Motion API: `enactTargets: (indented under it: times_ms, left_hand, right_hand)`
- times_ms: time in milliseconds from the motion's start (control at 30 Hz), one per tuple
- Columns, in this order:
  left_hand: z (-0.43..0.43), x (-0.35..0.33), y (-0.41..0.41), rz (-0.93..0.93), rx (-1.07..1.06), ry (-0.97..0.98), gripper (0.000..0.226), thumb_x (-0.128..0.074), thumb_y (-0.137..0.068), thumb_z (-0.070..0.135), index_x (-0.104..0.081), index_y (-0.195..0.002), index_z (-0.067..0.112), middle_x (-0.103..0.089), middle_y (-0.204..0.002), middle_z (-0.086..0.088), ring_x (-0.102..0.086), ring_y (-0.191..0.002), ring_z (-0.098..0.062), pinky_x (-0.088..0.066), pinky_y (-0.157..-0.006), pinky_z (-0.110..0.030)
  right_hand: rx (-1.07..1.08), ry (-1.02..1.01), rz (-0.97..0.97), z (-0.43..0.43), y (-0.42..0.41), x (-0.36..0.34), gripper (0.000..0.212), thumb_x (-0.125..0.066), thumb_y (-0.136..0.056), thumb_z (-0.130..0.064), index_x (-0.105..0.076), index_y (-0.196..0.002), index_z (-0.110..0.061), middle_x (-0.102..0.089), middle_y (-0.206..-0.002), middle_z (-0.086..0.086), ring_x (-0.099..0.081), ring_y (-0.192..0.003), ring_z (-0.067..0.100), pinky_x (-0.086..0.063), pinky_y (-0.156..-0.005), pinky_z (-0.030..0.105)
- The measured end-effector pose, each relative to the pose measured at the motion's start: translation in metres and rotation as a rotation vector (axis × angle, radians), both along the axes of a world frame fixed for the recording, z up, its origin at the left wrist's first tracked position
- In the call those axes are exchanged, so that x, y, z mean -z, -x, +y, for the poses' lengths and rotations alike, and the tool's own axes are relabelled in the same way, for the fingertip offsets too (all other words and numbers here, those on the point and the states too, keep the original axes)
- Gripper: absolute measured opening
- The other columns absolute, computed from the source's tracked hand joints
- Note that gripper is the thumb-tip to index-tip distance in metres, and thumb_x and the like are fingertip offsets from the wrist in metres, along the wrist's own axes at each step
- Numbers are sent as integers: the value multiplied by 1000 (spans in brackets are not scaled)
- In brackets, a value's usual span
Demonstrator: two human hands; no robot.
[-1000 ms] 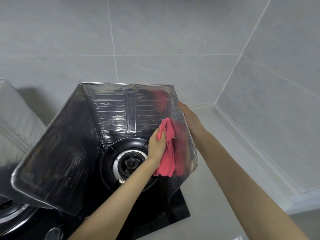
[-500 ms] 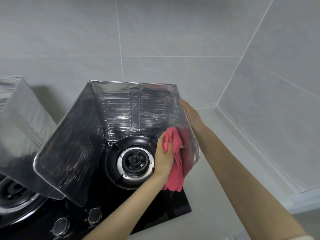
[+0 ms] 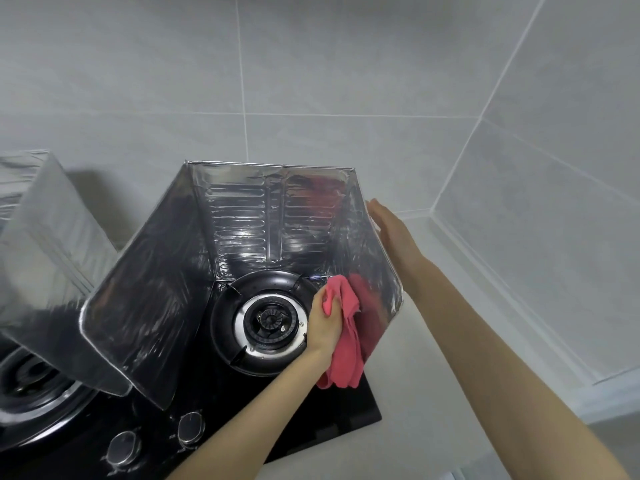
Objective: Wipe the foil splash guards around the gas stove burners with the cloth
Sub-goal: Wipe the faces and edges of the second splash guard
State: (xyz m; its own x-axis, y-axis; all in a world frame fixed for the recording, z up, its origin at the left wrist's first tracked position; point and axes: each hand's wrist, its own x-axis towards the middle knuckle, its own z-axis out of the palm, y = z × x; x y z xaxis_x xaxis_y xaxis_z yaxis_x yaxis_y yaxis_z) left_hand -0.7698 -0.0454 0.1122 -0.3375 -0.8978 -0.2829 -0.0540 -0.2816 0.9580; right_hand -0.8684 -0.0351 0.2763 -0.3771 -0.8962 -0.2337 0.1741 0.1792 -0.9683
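A three-panel foil splash guard [image 3: 242, 223] stands around the right burner [image 3: 268, 320] of a black glass gas stove [image 3: 346, 414]. My left hand [image 3: 323, 322] is shut on a pink cloth [image 3: 346, 348], pressing it low against the inside of the guard's right panel [image 3: 374, 258]. My right hand [image 3: 394, 233] lies flat with fingers apart against the outside of that panel, near its top edge. A second foil guard [image 3: 45, 230] stands at the far left around the left burner [image 3: 31, 386].
Two stove knobs [image 3: 190, 426] sit at the stove's front edge. Grey tiled walls meet in a corner at the right, above a pale countertop [image 3: 433, 358] that runs right of the stove.
My left hand has drawn the cloth down the right panel, from mid-height toward its lower edge. The view has shifted right, showing more of the left guard and the knobs.
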Motion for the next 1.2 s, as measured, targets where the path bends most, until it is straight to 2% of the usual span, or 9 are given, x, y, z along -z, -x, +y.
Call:
enactTargets:
  times_ms: [133, 300, 433, 533, 633, 800, 933, 1133, 1200]
  left_hand:
    - [-7, -9, 0, 15, -8, 13, 55, -48, -83, 48, -49, -133, 24, -59, -129, -1, -55, -119, -20, -41, -106, -44]
    - [-17, -25, -4, 69, -24, 54, 40, -48, -95, 29, -47, -135, 20, -57, -130, -2, -55, -119, -19, -42, -106, -43]
    - [-24, -36, -10, 95, -34, 25, 43, -46, -96, 32, -42, -138, 22, -54, -132, -3, -53, -120, -23, -43, -104, -46]
    - [-30, -42, -14, 101, -67, 29, 41, -46, -96, 31, -44, -136, 21, -55, -130, -6, -55, -117, -25, -44, -102, -47]
    - [-36, -48, -21, 102, -86, 52, 39, -47, -96, 30, -46, -134, 21, -57, -128, -7, -56, -115, -25, -44, -102, -47]
    - [-43, -56, -38, 94, -91, 69, 39, -50, -95, 31, -47, -133, 23, -57, -127, -6, -58, -113, -26, -46, -100, -47]
    - [-41, -60, -49, 98, -88, 72, 34, -51, -96, 25, -48, -130, 25, -60, -119, -4, -61, -101, -21, -53, -85, -34]
    - [-37, -61, -64, 70, -78, 53, 37, -53, -95, 30, -48, -131, 28, -57, -125, -4, -59, -108, -22, -49, -95, -40]
    - [-37, -62, -68, 73, -92, 39, 39, -52, -95, 31, -46, -134, 27, -57, -122, -3, -59, -106, -23, -50, -93, -40]
  right_hand:
    - [-67, -2, -88, 13, 9, 11, 54, -61, -82, -55, -60, -127, -25, -57, -134, 8, -52, -125, 33, -41, -106, 45]
    - [-193, -31, -10, 27, 7, 15, 83, -77, -64, -46, -40, -138, -44, -44, -145, -5, -42, -132, 27, -37, -108, 48]
    - [-181, 20, -64, 43, 2, 9, 69, -68, -78, -36, -39, -140, -39, -52, -134, -9, -50, -118, 17, -45, -84, 33]
    - [-250, 46, -14, 56, -4, 14, 64, -64, -79, -54, -40, -137, -46, -48, -141, -13, -46, -128, 16, -38, -103, 44]
    - [-311, 43, 47, 68, -11, 25, 93, -73, -63, -65, -27, -142, -51, -33, -151, -16, -32, -140, 12, -22, -115, 54]
    - [-317, 86, 245, 82, -35, 38, 104, -81, -66, -45, -12, -142, -55, -18, -155, -21, -22, -143, 5, -24, -116, 42]
    - [-249, 190, 374, 76, -67, 47, 107, -80, -70, -31, -9, -148, -44, -30, -151, -20, -32, -137, -1, -34, -113, 33]
    - [-41, 236, 361, 70, -79, 59, 73, -53, -96, -21, -8, -150, -37, -42, -141, -20, -57, -104, -12, -47, -87, 12]
    - [44, 191, 337, 73, -73, 68, 63, -50, -96, -19, -20, -149, -33, -52, -133, -16, -61, -103, -4, -48, -91, 17]
